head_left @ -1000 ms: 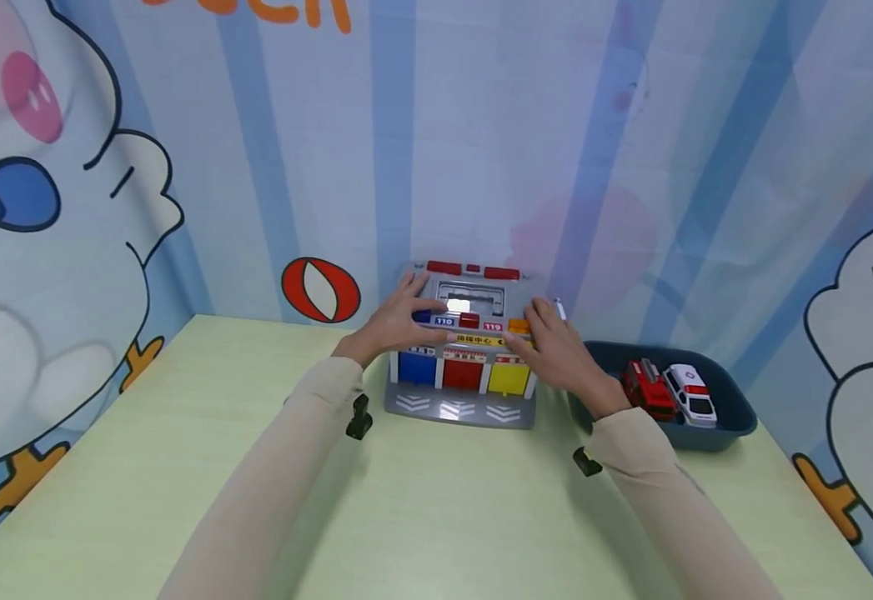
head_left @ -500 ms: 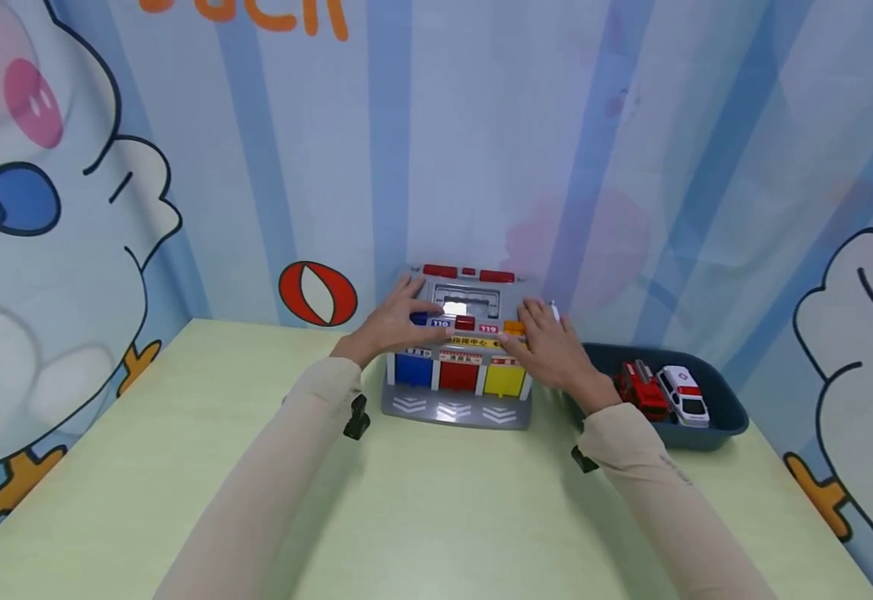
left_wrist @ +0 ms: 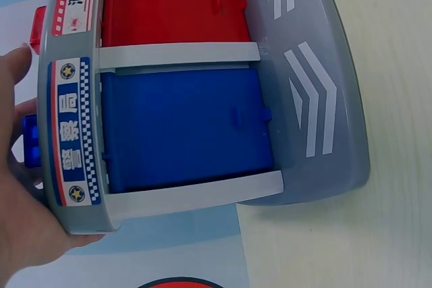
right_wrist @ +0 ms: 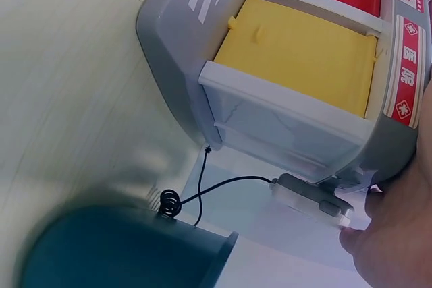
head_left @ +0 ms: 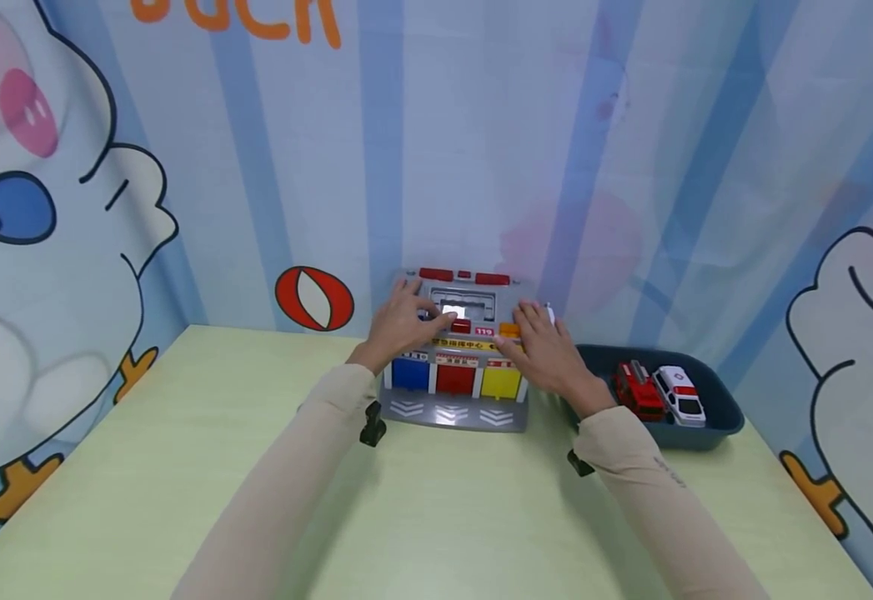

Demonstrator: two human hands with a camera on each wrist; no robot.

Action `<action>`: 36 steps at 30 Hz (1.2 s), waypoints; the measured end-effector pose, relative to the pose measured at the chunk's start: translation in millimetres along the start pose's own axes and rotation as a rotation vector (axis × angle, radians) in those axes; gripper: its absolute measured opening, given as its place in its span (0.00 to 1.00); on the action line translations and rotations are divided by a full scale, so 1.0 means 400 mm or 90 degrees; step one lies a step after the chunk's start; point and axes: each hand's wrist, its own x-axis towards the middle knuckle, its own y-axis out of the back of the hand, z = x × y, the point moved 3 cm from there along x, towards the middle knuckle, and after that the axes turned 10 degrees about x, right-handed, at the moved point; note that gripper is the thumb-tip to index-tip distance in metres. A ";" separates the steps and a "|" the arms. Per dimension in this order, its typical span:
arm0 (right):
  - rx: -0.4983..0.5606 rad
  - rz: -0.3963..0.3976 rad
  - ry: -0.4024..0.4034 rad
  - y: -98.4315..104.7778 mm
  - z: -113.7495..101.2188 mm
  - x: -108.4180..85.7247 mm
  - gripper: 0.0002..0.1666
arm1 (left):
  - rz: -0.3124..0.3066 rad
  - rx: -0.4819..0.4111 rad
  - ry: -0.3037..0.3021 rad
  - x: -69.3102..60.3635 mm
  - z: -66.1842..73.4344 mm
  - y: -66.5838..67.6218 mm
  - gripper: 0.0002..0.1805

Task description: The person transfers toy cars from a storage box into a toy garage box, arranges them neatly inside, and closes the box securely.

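Note:
A grey toy station (head_left: 451, 415) stands against the backdrop, its blue (left_wrist: 185, 129), red (head_left: 454, 379) and yellow (right_wrist: 297, 52) doors closed. Over its upper left part lies my left hand (head_left: 397, 327), fingers bent a little, thumb reaching to the red button (head_left: 461, 326); whether it presses cannot be told. In the left wrist view this hand (left_wrist: 23, 220) is beside the blue button (left_wrist: 31, 141). My right hand (head_left: 554, 358) rests on the upper right part by the orange button (head_left: 509, 330), fingers extended. The right wrist view shows the hand (right_wrist: 398, 227) beside a small corded handset (right_wrist: 310, 200).
On the right of the pale table (head_left: 466, 517) is a dark teal bin (head_left: 729, 417) holding a red fire truck (head_left: 639, 393) and a white ambulance (head_left: 681, 398). A black coiled cord (right_wrist: 169, 203) runs near the bin. The patterned cloth backdrop (head_left: 451, 150) rises behind.
My left hand has shifted rightward over the station, its thumb moving to the red button and the hand covering the 110 label. My right hand stays in place. The head view has shifted slightly.

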 end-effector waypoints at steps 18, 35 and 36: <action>0.000 0.018 -0.002 -0.006 0.005 -0.005 0.48 | 0.001 -0.022 0.005 0.003 0.001 -0.004 0.24; -0.001 0.021 -0.012 -0.010 0.001 -0.001 0.47 | 0.017 0.002 -0.005 -0.003 -0.004 -0.010 0.28; -0.001 0.020 -0.012 -0.010 0.001 0.000 0.47 | 0.016 0.005 -0.010 -0.003 -0.004 -0.010 0.29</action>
